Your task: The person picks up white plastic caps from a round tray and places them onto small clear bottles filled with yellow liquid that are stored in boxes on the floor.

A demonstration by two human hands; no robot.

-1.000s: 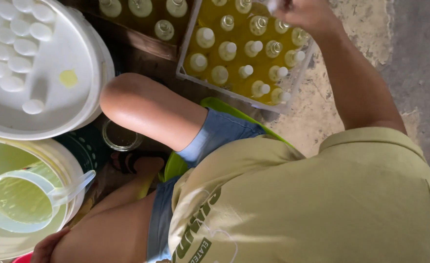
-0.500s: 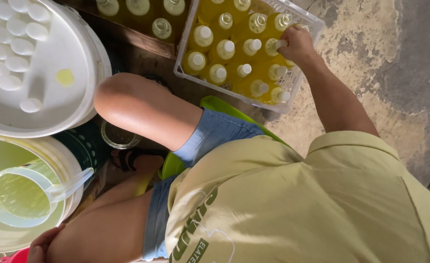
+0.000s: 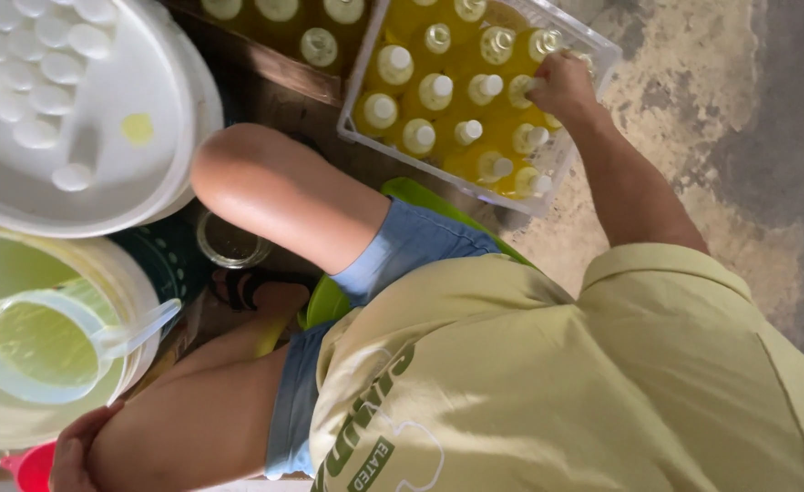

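Where rough concrete floor (image 3: pixel 739 137) shows, right hand (image 3: pixel 561 84) grips bottle (image 3: pixel 522 88), crate (image 3: pixel 593 46)

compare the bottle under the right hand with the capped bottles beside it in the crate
The right hand grips the neck of one bottle in the clear crate; the capped bottles beside it stand untouched. Its top is hidden by the fingers, while theirs show white caps. Both kinds hold yellow liquid and stand upright in the crate's rows.
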